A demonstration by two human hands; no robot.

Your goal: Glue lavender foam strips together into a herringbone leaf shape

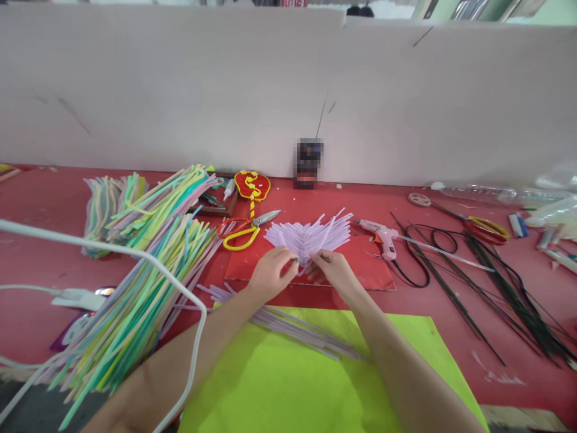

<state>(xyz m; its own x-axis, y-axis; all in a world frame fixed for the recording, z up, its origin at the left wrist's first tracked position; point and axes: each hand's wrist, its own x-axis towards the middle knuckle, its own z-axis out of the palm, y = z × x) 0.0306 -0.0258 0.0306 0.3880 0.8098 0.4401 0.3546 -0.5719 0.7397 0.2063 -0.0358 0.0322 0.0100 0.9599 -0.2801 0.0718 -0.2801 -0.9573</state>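
A fan-shaped piece woven from pale lilac pipe cleaners lies on a red mat in the middle of the red table. My left hand pinches its lower tip from the left, fingers closed. My right hand grips the same tip from the right, fingers curled. Both hands nearly touch each other over the mat. Loose lilac pipe cleaners lie under my forearms, across a lime-green sheet.
Big heaps of pastel pipe cleaners fill the left. Yellow-handled scissors, a red-and-yellow ornament, a pink glue gun, black wires and a white cable lie around. A pale board wall closes the back.
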